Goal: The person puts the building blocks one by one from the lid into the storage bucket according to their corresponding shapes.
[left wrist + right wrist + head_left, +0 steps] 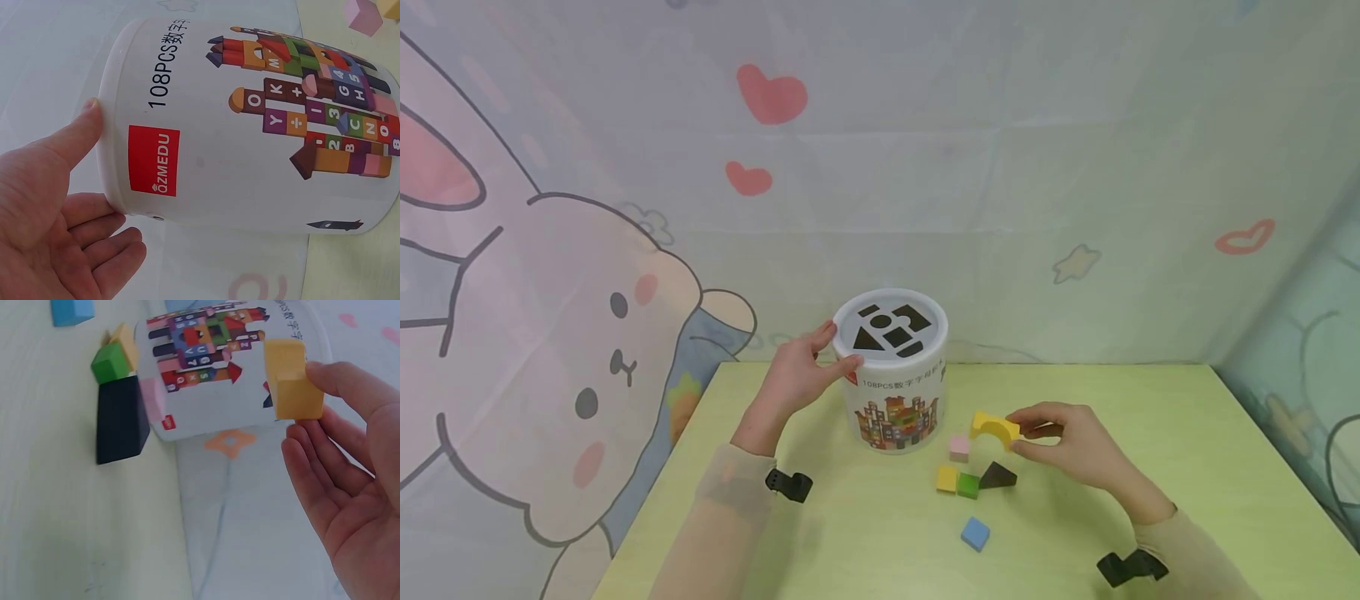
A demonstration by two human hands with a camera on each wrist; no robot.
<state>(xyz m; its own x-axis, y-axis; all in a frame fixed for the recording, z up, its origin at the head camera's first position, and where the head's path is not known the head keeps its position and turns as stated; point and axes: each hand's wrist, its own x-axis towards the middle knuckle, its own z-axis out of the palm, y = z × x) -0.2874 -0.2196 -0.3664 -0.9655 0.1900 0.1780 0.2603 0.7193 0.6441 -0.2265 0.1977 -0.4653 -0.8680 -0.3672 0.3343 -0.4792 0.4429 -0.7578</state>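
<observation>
My right hand [1067,437] pinches a yellow arch block [995,426] between thumb and fingers, raised above the table with its hollow facing down. In the right wrist view the arch block [299,394] appears end-on at the fingertips. A white bucket [898,408] stands upright, its lid [901,318] pierced by several shaped holes. Against the left side of the lid's rim rests my left hand [801,375], thumb and fingers spread apart. The left wrist view has the thumb of that hand [56,194] at the rim and its other fingers loosely bent.
Right of the bucket, on the pale green table [865,533], lie a pink block [959,448], a yellow block [947,479], a green block [968,486] and a black sloped block [998,476]. A blue block [975,533] lies nearer. Behind hangs a printed cloth [925,192].
</observation>
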